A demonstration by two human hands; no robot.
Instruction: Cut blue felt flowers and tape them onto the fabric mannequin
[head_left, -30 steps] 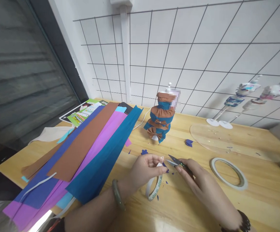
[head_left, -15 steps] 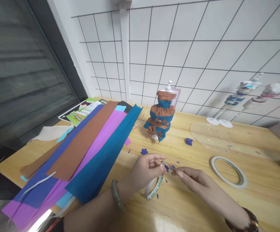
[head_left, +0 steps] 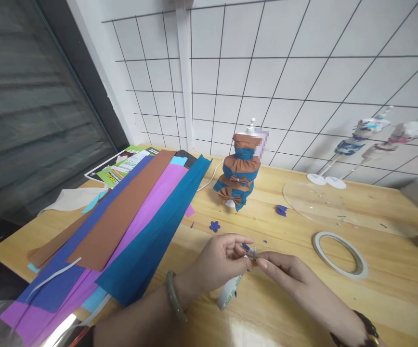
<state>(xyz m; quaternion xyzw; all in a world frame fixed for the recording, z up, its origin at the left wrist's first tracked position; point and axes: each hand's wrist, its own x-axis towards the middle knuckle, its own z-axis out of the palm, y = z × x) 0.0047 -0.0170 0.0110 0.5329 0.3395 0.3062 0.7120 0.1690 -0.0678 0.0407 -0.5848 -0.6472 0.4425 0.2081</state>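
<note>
My left hand (head_left: 225, 255) is closed, with thumb and fingers pinching a loop of double-sided tape (head_left: 228, 294). The tape is white with green lettering and hangs below the palm. My right hand (head_left: 286, 270) is closed on slim metal tweezers (head_left: 251, 255), whose tips meet the left fingertips. A small clear or whitish bit shows at the tips, too small to name. Behind the hands, a dark blue paper flower (head_left: 215, 226) lies on the table. Beyond it stands a small dress form (head_left: 241, 168) dressed in brown and teal crepe paper with bows.
Long crepe paper sheets in teal (head_left: 158, 231), brown, purple and blue cover the left side. To the right lie a white tape roll (head_left: 357, 270), a clear round sheet (head_left: 306, 205) and a folded blue scrap (head_left: 281, 210). Two decorated forms (head_left: 349, 147) lean against the tiled wall.
My right hand has moved slightly left, bringing the tweezers to the left fingertips. My left hand has shifted slightly right, and the tape loop has turned to show more edge-on.
</note>
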